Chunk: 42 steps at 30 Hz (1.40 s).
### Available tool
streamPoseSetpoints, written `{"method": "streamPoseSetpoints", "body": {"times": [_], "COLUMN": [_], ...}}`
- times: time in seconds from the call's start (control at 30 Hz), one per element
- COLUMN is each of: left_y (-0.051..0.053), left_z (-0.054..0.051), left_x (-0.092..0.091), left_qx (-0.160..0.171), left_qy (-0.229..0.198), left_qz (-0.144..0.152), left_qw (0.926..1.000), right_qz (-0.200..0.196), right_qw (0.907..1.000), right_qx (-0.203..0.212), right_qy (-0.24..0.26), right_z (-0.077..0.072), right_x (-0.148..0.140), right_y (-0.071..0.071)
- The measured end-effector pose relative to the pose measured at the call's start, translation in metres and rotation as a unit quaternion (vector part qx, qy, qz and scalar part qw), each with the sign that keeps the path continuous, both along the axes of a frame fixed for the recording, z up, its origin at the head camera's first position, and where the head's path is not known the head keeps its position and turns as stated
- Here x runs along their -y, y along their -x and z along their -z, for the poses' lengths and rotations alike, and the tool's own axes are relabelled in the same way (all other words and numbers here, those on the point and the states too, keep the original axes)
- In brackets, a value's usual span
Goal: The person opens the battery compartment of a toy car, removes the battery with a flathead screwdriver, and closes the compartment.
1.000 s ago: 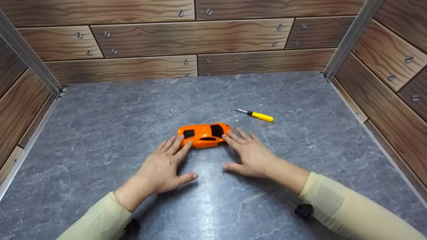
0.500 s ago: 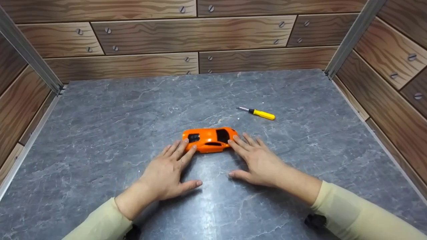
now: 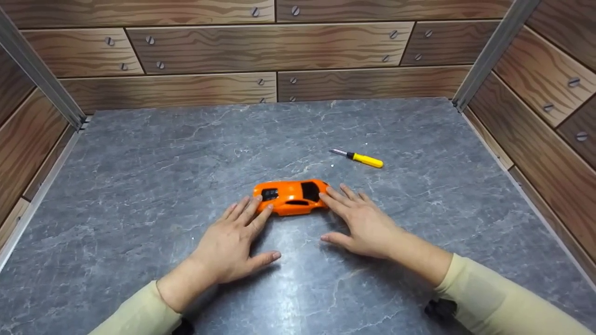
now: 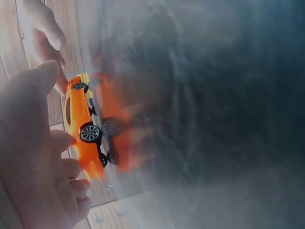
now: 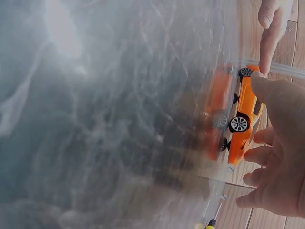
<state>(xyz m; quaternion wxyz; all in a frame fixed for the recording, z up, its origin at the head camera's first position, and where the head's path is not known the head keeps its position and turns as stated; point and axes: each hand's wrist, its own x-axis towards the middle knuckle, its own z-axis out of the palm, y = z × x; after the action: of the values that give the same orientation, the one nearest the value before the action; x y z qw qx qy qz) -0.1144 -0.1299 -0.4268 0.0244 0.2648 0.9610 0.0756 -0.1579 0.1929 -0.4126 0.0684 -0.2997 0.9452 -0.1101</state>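
An orange toy car (image 3: 291, 190) with black windows stands on its wheels on the grey marbled table (image 3: 177, 153). Its nose points right in the head view. My left hand (image 3: 230, 244) touches the rear end with outstretched fingertips, thumb spread toward me. At the front end, the fingers of my right hand (image 3: 365, 223) touch the car near the windshield, also straight, with the thumb apart. Spoked wheels show along the side of the toy car (image 4: 81, 119) in the left wrist view. The right wrist view shows the toy car (image 5: 245, 107) beside my right hand (image 5: 281, 148).
Behind the car, to the right, lies a screwdriver (image 3: 358, 158) with a yellow handle and its tip pointing left. Small white specks lie near it. Wood-patterned panels (image 3: 270, 49) wall the table at the back and sides, with metal corner posts (image 3: 484, 51).
The car and both hands have shifted slightly nearer to me and to the right since a second ago. Over the last half second they barely move. The screwdriver stays in place.
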Motion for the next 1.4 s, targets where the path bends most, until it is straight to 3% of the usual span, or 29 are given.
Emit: {"method": "streamPoseSetpoints", "body": {"times": [0.23,0.4,0.53,0.7,0.83,0.93,1.1,1.27,1.4], "left_y": [-0.002,-0.004,-0.003,0.005,0.016,0.026,0.046,0.058,0.063], "left_z": [-0.002,-0.002,0.0,0.001,0.002,0.003,0.007,0.015,0.022], "left_x": [0.012,0.025,0.034,0.04,0.041,0.04,0.036,0.031,0.027], "left_qx": [-0.034,-0.062,-0.064,-0.048,-0.006,0.033,0.096,0.154,0.179], "left_qy": [-0.015,-0.034,-0.052,-0.092,-0.146,-0.198,-0.287,-0.347,-0.389], "left_qz": [0.03,0.05,0.058,0.036,-0.004,-0.026,-0.045,-0.065,-0.067], "left_qw": [0.9989,0.9963,0.9949,0.9939,0.9892,0.9793,0.9521,0.9228,0.9013], "right_qz": [0.003,0.008,0.011,0.027,0.041,0.045,0.047,0.051,0.053], "right_qw": [0.996,0.9901,0.985,0.9789,0.9702,0.9578,0.9353,0.9273,0.9231], "right_qx": [-0.028,-0.015,-0.002,0.029,0.063,0.095,0.142,0.164,0.178], "right_qy": [0.085,0.139,0.172,0.2,0.23,0.267,0.321,0.333,0.337], "right_z": [0.001,0.003,0.005,0.009,0.011,0.014,0.02,0.027,0.032], "right_x": [-0.009,-0.013,-0.015,-0.014,-0.012,-0.011,-0.011,-0.013,-0.016], "right_y": [0.016,0.027,0.034,0.043,0.05,0.055,0.063,0.069,0.073]}}
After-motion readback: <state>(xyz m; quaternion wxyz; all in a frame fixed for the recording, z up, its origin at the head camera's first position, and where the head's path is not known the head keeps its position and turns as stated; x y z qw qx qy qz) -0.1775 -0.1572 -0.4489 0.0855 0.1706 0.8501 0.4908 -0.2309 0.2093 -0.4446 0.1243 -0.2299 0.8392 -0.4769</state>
